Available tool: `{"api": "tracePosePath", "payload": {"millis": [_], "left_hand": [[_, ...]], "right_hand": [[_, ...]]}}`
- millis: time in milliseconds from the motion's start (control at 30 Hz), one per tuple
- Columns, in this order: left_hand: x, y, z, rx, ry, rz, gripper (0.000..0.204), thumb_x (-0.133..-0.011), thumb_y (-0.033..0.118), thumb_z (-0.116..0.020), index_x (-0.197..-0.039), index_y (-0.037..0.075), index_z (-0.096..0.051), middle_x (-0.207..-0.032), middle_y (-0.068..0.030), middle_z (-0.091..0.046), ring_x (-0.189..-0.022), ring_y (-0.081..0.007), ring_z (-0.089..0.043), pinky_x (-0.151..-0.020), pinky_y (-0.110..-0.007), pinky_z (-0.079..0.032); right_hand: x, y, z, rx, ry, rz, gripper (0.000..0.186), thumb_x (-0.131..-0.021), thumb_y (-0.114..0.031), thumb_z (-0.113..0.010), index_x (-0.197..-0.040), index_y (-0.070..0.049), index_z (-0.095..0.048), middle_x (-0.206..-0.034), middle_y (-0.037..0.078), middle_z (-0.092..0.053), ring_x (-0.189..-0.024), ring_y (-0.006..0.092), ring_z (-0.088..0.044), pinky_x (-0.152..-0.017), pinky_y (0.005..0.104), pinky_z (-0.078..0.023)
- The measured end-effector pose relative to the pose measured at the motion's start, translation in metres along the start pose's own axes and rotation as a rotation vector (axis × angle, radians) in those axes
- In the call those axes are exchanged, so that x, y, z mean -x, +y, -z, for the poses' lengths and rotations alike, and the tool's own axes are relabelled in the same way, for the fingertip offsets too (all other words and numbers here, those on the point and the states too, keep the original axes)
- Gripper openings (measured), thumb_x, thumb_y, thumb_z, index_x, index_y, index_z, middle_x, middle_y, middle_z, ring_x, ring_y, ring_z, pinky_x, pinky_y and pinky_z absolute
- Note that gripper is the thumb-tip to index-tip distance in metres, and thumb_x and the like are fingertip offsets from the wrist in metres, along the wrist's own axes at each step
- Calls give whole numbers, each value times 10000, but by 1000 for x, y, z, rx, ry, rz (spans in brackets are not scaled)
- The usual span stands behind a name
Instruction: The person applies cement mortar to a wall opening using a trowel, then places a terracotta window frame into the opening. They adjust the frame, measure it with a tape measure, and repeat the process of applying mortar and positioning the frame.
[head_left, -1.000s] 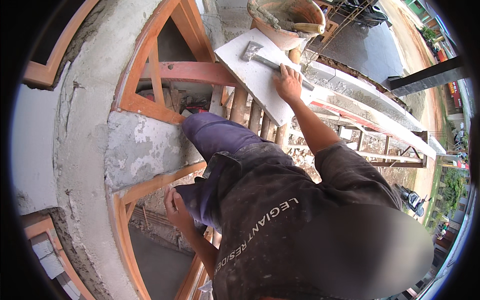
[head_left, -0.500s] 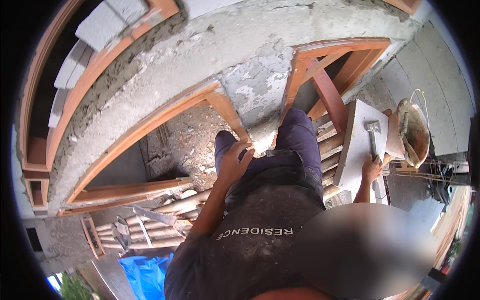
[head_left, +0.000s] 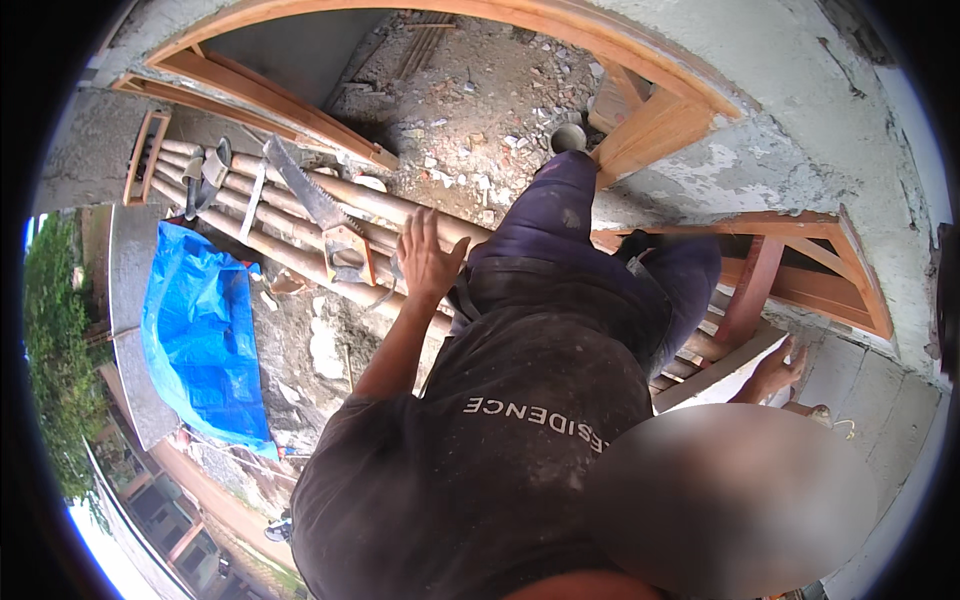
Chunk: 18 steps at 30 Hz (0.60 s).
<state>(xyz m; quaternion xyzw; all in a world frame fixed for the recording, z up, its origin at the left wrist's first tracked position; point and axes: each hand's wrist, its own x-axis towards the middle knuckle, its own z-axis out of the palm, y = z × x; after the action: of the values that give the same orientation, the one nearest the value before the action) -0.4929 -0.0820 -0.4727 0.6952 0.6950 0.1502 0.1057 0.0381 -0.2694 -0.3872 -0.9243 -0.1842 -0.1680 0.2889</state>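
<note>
My left hand (head_left: 430,258) is open, fingers spread, above the wooden poles (head_left: 300,222) of the platform. It holds nothing. Beside it lies a handsaw (head_left: 305,190) with a toothed blade and an orange-edged handle. On the right, my right hand (head_left: 776,374) is beside the pale block (head_left: 722,372). Its fingers look apart with nothing visible in them, though the blurred patch covers part of that arm. The hammer-like tool seen earlier on that block does not show now.
A dark metal tool (head_left: 207,180) rests on the poles' far-left end. A blue tarp (head_left: 205,335) lies at left. Orange-brown wooden frames (head_left: 660,135) are set in the rough wall ahead. Rubble (head_left: 470,110) and a round container (head_left: 568,138) lie beyond the opening.
My view and body have turned left, bringing the saw and tarp further into sight. My left hand has spread over the poles. My right hand has let go of the hammer-like tool.
</note>
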Motion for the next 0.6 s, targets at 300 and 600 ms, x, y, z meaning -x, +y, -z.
{"api": "tracePosePath", "payload": {"millis": [300,600], "left_hand": [[-4,-107,-50,-173,-396,166,1040,-602,513,-741,-1363,-37,-294,-1240,-233,-507,-1129,-398,-509,-924,-468,-441],[-34,-78,-20,1133,-419,386,499,-802,416,-665,-1094,19,-590,-973,-57,-619,-867,-180,-598,-762,-322,-478]], "right_hand": [[47,-79,-21,-366,-174,76,450,-860,-189,-620,-1240,19,-498,-1266,245,-466,-1172,397,-466,-973,435,-395],[98,-89,-23,-701,-422,-98,413,-888,-238,-608,-1180,45,-539,-1103,194,-593,-976,268,-602,-849,365,-474]]}}
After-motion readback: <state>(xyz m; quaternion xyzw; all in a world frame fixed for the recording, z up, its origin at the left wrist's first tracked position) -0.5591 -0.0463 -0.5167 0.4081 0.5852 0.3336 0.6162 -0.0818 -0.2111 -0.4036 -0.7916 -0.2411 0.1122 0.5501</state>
